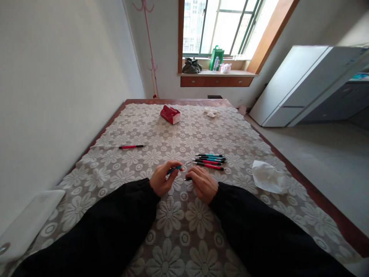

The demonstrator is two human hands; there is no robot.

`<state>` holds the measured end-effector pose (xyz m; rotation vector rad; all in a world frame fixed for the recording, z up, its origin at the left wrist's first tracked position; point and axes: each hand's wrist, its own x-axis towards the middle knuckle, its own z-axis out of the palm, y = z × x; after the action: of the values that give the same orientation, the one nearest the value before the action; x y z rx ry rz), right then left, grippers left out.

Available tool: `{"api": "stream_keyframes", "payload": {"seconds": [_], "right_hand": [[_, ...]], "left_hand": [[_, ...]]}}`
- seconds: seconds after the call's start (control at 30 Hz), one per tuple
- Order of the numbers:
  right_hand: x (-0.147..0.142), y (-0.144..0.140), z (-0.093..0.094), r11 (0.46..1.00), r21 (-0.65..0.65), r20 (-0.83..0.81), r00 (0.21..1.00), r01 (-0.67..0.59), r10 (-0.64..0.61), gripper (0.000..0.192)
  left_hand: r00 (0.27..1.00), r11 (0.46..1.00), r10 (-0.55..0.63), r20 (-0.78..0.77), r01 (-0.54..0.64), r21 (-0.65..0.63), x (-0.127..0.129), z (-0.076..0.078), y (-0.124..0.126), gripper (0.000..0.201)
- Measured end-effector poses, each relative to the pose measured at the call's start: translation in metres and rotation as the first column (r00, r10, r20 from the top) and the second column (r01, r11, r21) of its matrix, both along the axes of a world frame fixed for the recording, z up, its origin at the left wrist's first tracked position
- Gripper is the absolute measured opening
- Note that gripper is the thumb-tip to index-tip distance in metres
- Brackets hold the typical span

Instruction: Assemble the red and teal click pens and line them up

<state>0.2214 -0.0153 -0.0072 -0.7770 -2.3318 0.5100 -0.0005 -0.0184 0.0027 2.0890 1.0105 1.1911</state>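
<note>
The left hand pinches a teal pen by its barrel, light, stiff and probably slick, while the right hand apparently nips a small dark part.

Lace-covered table: pen cluster, lone red pen, tissue pack, crumpled tissue.

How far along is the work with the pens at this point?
One red pen lies set apart, off to the left. In hand: the left hand holds a teal pen while the right hand pinches a small dark part. A cluster of pens lies untouched beside the hands.
</note>
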Motion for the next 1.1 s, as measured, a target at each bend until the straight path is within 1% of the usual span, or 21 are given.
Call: {"api": "stream_keyframes", "payload": {"seconds": [0.03, 0.1, 0.17, 0.23, 0.27, 0.37, 0.47, 0.57, 0.63, 0.67, 0.73, 0.8, 0.87, 0.97, 1.1], "right_hand": [[0.001, -0.001, 0.002, 0.996, -0.083, -0.090, 0.995, 0.040, -0.048, 0.024], [0.002, 0.000, 0.005, 0.956, -0.282, -0.255, 0.955, 0.078, -0.153, 0.015], [0.004, 0.003, 0.006, 0.896, -0.445, -0.399, 0.894, 0.007, -0.206, 0.009], [0.005, 0.006, 0.006, 0.848, -0.521, -0.502, 0.839, -0.100, -0.210, 0.012], [0.005, 0.008, 0.005, 0.830, -0.544, -0.522, 0.825, -0.125, -0.218, 0.014], [0.003, 0.008, 0.004, 0.800, -0.588, -0.493, 0.837, -0.118, -0.239, 0.020], [0.002, 0.005, 0.003, 0.798, -0.589, -0.469, 0.859, -0.131, -0.205, 0.028], [0.002, 0.003, 0.004, 0.804, -0.585, -0.445, 0.872, -0.110, -0.205, 0.026], [0.002, 0.002, 0.004, 0.827, -0.559, -0.432, 0.874, -0.065, -0.224, 0.025], [0.002, 0.001, 0.005, 0.847, -0.530, -0.423, 0.877, -0.036, -0.227, 0.024], [0.003, -0.002, 0.006, 0.897, -0.441, -0.407, 0.886, 0.025, -0.225, 0.021], [0.003, -0.005, 0.008, 0.934, -0.352, -0.402, 0.890, 0.066, -0.215, 0.018], [0.003, -0.007, 0.009, 0.949, -0.304, -0.410, 0.887, 0.084, -0.211, 0.017], [0.003, -0.007, 0.010, 0.954, -0.290, -0.406, 0.893, 0.078, -0.196, 0.016], [0.002, -0.006, 0.012, 0.965, -0.253, -0.378, 0.912, 0.065, -0.160, 0.013]], "left_hand": [[1.000, 1.000, -0.007, 0.001, 0.007, -0.006, 0.000, 0.000, 0.000, 0.020], [1.000, 0.999, -0.029, 0.000, 0.029, -0.023, 0.001, 0.001, 0.000, 0.020], [0.998, 0.997, -0.061, 0.006, 0.062, -0.047, 0.002, 0.001, -0.001, 0.022], [0.995, 0.993, -0.096, 0.018, 0.097, -0.070, 0.002, 0.000, -0.001, 0.026], [0.994, 0.991, -0.108, 0.022, 0.110, -0.079, 0.003, -0.001, 0.000, 0.027], [0.992, 0.988, -0.129, -0.010, 0.127, -0.088, 0.002, -0.002, 0.000, 0.025], [0.985, 0.986, -0.152, -0.081, 0.145, -0.079, 0.001, -0.001, 0.001, 0.024], [0.975, 0.983, -0.177, -0.132, 0.168, -0.078, 0.000, 0.000, 0.001, 0.024], [0.970, 0.981, -0.189, -0.150, 0.179, -0.080, 0.000, 0.001, 0.001, 0.024], [0.969, 0.980, -0.195, -0.153, 0.185, -0.080, -0.001, 0.001, 0.001, 0.024], [0.966, 0.978, -0.206, -0.158, 0.196, -0.075, -0.001, 0.001, 0.001, 0.024], [0.960, 0.976, -0.219, -0.174, 0.211, -0.060, -0.001, 0.000, 0.002, 0.024], [0.952, 0.973, -0.230, -0.202, 0.228, -0.035, -0.002, -0.001, 0.002, 0.023], [0.944, 0.970, -0.236, -0.232, 0.243, 0.003, -0.002, -0.002, 0.003, 0.021], [0.940, 0.964, -0.248, -0.232, 0.262, 0.031, -0.002, 0.000, 0.003, 0.021]]}}
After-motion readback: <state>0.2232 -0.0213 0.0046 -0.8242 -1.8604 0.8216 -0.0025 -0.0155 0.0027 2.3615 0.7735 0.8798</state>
